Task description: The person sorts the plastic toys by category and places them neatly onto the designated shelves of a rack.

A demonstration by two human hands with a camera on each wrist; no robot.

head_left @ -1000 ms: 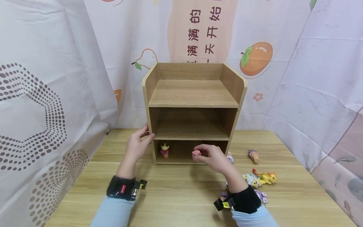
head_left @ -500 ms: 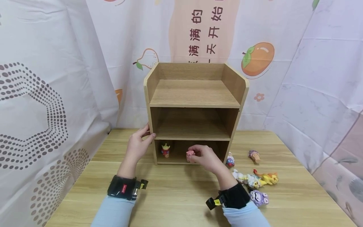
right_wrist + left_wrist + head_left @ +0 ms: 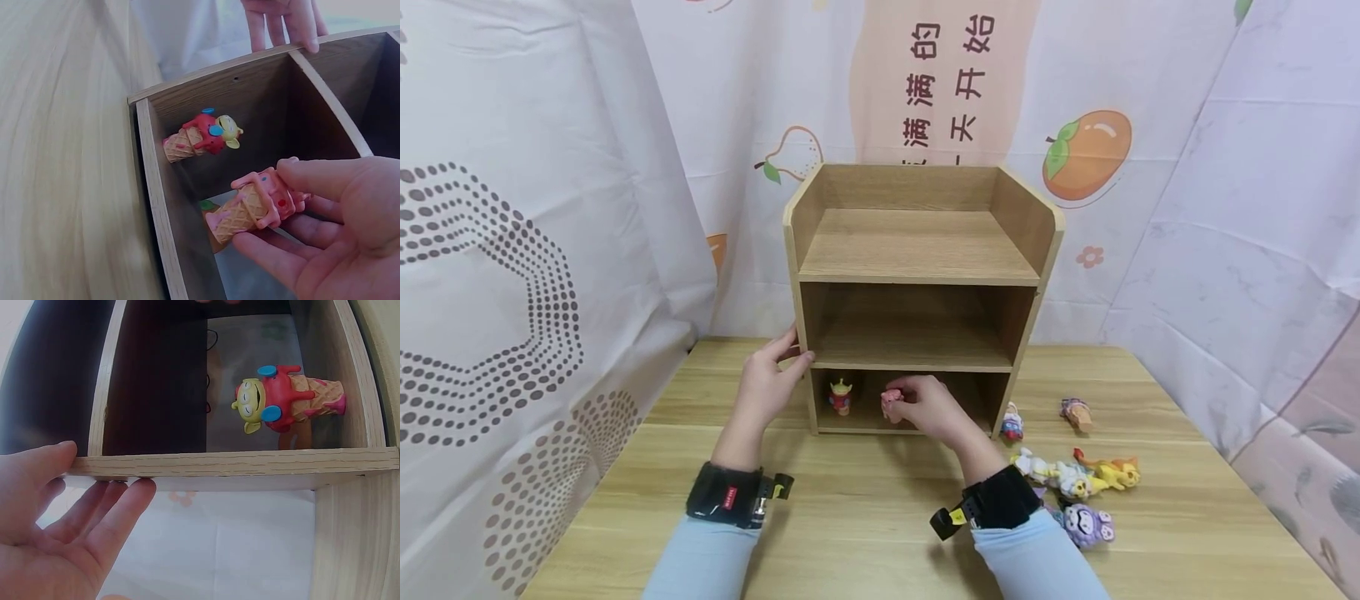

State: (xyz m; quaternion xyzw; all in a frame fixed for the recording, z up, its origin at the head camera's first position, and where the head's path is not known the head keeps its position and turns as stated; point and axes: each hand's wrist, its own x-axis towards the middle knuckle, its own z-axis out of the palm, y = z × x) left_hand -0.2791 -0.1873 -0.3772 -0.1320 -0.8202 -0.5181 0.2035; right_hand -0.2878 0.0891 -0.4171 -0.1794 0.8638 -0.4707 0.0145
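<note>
A wooden shelf unit [image 3: 917,246] stands on the table with three levels. My left hand [image 3: 766,385] holds its left side panel, thumb at the front edge and fingers on the outer face. On the bottom level, near the left wall, a green three-eyed alien figurine [image 3: 275,400] in red stands upright on an ice-cream-cone base. To its right, at the opening of the same level, my right hand [image 3: 331,225] pinches a pink figurine [image 3: 259,203] with a similar cone base. In the right wrist view that figurine's cone end hangs apart from the bottom board.
Right of the shelf, several figurines lie on the table: one beside the panel [image 3: 1012,422], a cone-based one [image 3: 1077,414], a yellow-orange one [image 3: 1120,473], a white-and-yellow one [image 3: 1075,482] and a purple one [image 3: 1088,525]. A printed curtain [image 3: 737,92] hangs behind.
My right hand has moved left along the bottom level with the pink figurine, closer to the alien figurine. The left hand stays on the side panel.
</note>
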